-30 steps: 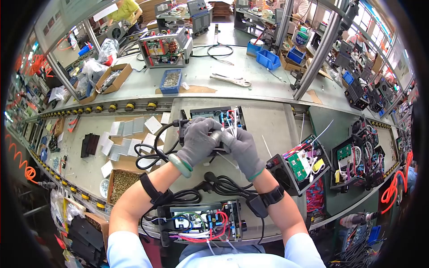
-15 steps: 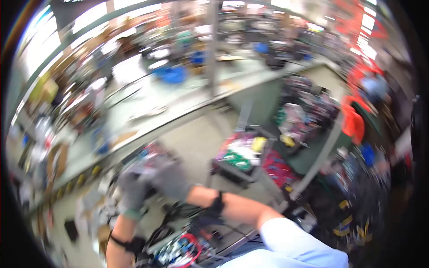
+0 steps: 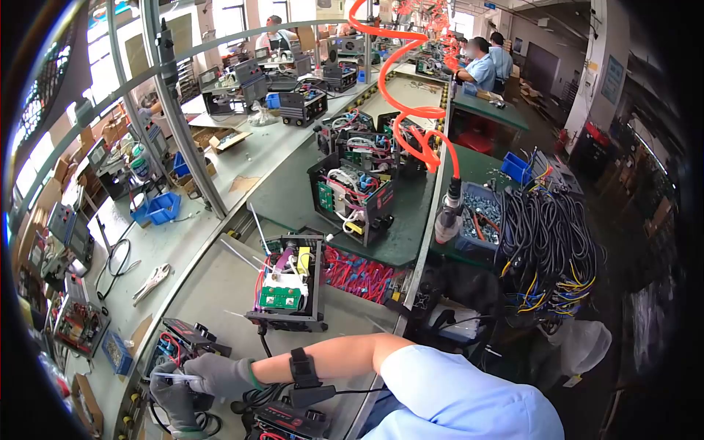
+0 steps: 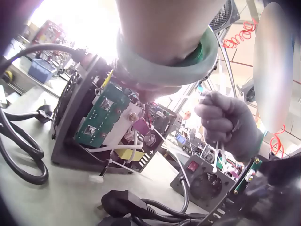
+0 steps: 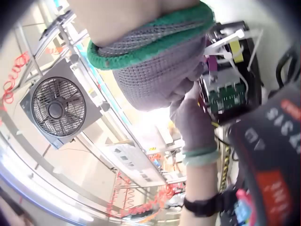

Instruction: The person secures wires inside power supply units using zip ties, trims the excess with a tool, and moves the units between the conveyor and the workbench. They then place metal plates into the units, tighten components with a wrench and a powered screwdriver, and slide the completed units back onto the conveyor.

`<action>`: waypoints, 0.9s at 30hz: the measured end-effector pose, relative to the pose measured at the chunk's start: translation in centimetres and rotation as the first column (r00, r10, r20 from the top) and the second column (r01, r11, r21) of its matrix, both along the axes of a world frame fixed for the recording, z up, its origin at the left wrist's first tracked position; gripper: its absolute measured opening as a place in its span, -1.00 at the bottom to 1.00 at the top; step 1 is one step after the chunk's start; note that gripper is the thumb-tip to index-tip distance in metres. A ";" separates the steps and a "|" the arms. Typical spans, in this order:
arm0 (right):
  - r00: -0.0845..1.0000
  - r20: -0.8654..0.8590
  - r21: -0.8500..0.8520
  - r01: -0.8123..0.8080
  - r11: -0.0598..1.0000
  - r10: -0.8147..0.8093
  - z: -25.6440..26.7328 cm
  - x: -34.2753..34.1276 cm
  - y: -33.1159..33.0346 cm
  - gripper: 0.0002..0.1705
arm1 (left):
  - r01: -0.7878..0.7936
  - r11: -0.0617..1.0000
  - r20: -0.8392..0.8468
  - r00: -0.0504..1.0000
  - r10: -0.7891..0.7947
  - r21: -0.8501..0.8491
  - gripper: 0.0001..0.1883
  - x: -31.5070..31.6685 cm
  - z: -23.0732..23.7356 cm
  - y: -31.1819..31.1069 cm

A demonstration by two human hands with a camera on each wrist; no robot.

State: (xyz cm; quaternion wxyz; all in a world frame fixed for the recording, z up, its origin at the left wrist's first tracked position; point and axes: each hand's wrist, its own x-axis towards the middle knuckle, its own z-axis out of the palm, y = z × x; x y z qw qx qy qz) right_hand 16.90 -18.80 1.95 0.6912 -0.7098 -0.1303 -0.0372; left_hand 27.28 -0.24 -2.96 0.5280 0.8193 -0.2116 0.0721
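Observation:
Both hands wear grey knit gloves and meet at the lower left of the head view, above an open-topped black electrical unit (image 3: 194, 336). My right hand (image 3: 220, 376) grips a bundle of thin white cable ties (image 3: 176, 376). In the left wrist view its fingers are curled, with cable ties (image 4: 218, 157) hanging below them. My left hand (image 3: 174, 405) is close against it, fingers curled at the other end of the ties; glare hides most of them in its own wrist view. Tie heads (image 5: 225, 54) stick out past the right glove in the right wrist view.
Another open unit with a green board (image 3: 282, 293) stands to the right, with red-blue wire bundles (image 3: 363, 275) beyond. Further units (image 3: 352, 194) crowd the green mat. An orange coiled hose (image 3: 407, 114) hangs over the line. Black cables (image 3: 554, 242) are heaped at right.
The head view has swung to the right, so the hands now appear at lower left. They stay together around the white cable ties, which now lie nearly level in the head view.

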 end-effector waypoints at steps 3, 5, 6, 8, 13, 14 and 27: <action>0.998 0.034 -0.307 0.056 0.950 -0.048 0.4 -0.4 -0.9 -0.86 | 0.118 0.984 0.000 0.993 -0.119 0.137 -0.85 0.7 1.7 0.8; 0.938 0.330 -0.215 0.188 0.958 -0.111 0.4 -0.9 -1.0 -0.86 | 0.204 0.977 -0.005 0.979 -0.204 0.060 -0.78 -1.0 3.8 -0.2; 0.937 0.328 -0.212 0.192 0.958 -0.115 0.7 -1.0 -1.3 -0.86 | 0.211 0.972 -0.056 0.974 -0.218 -0.107 -0.80 -3.6 6.9 -2.0; 0.984 0.171 0.055 0.045 0.997 -0.054 1.7 -0.8 -2.1 -0.83 | 0.274 0.923 -0.230 0.913 -0.338 -0.270 -0.77 -6.2 12.1 -2.6; 0.987 0.026 0.234 -0.162 0.959 0.160 4.7 -1.3 -1.8 -0.76 | 0.304 0.939 -0.061 0.953 -0.298 0.163 -0.62 -7.5 15.1 -2.8; 0.980 -0.028 0.269 -0.180 0.946 0.195 5.3 -1.5 -1.5 -0.74 | 0.226 0.957 0.000 0.973 -0.230 0.184 -0.75 -9.7 16.8 -4.0; 0.855 0.460 0.107 0.214 0.971 -0.239 5.1 -1.2 2.4 -0.88 | -0.083 0.991 -0.452 0.892 0.026 -0.107 -0.74 -10.3 16.3 1.4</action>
